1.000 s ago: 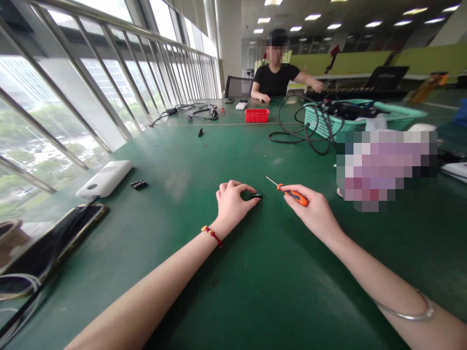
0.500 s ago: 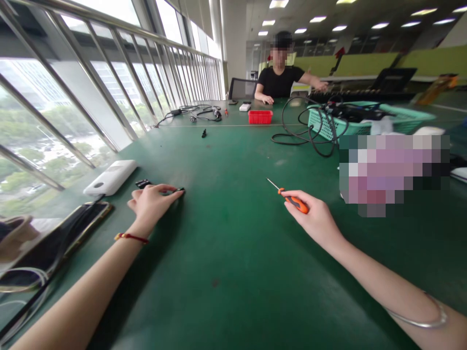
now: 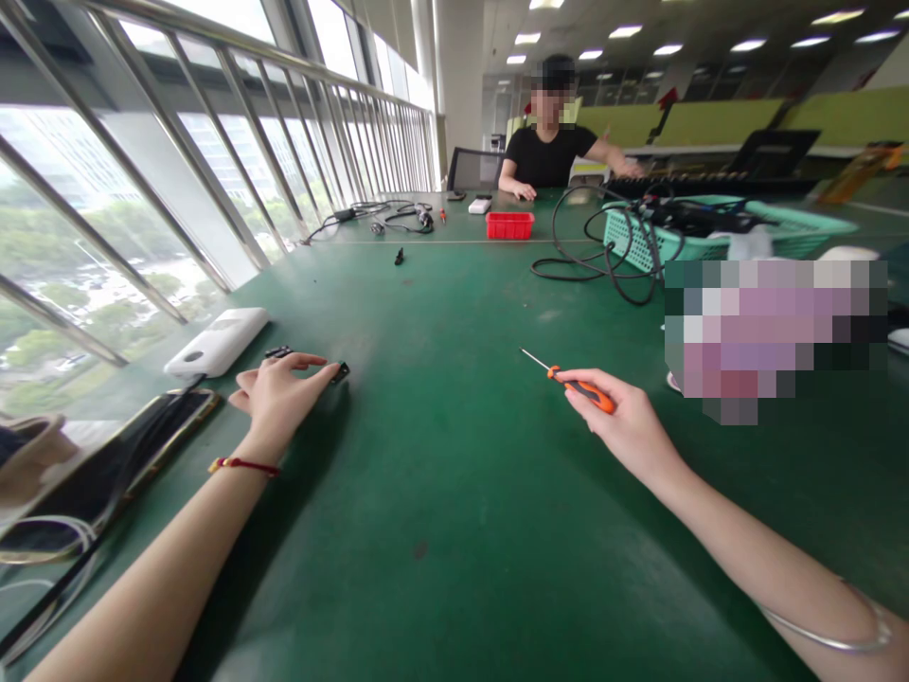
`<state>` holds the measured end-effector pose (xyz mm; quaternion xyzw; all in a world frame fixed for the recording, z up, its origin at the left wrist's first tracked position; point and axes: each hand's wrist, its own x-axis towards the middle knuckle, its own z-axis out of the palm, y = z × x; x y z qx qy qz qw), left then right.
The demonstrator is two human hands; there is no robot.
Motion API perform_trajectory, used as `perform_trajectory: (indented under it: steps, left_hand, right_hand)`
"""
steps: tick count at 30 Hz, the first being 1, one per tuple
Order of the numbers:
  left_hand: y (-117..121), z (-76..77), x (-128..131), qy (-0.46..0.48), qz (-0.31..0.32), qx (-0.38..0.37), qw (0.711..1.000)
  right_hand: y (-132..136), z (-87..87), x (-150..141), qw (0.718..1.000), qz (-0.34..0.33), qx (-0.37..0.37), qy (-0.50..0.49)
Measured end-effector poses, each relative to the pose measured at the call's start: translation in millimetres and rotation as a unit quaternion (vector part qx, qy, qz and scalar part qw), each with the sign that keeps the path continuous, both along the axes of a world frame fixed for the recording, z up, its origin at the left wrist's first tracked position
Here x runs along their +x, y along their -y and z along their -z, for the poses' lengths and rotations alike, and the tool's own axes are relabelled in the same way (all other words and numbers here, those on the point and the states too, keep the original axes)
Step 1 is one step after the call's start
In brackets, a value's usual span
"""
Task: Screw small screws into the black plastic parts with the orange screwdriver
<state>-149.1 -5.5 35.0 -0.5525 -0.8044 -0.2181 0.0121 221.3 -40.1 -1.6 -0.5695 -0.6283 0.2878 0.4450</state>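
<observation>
Since the earlier frames, the left hand (image 3: 274,403) has carried the small black part (image 3: 342,372) from mid-table out to the left, and its fingers have spread. Thumb and forefinger now stand apart, the thumb at the part's near end; it is probably just touching, though the part is too small to be sure. A second black piece (image 3: 278,351) lies just beyond that hand, near the white device (image 3: 218,342). The right hand (image 3: 635,421) is closed round the orange-and-black screwdriver (image 3: 593,394), its tip pointing forward and left over the green table (image 3: 454,474). A trailing thumb could drag or flip the part, and a careless knuckle could nudge the second piece. A loose right grip could let the screwdriver's tip swing and scratch the tabletop.
</observation>
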Motion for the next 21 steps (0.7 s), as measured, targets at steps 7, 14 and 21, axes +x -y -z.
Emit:
perform_trajectory:
  steps: [7, 14, 21]
  left_hand:
    - [13, -7.1, 18, -0.116, 0.036, 0.019, 0.992]
    - [9, -1.3, 13, -0.158, 0.039, -0.001, 0.987]
    - [10, -3.6, 11, -0.163, 0.063, -0.009, 0.985]
  right_hand:
    - [0, -0.5, 0, 1.0, 0.006, -0.024, -0.001]
    - [0, -1.4, 0, 1.0, 0.0, -0.013, -0.007]
    - [1, -3.0, -1, 1.0, 0.0, -0.02, -0.012]
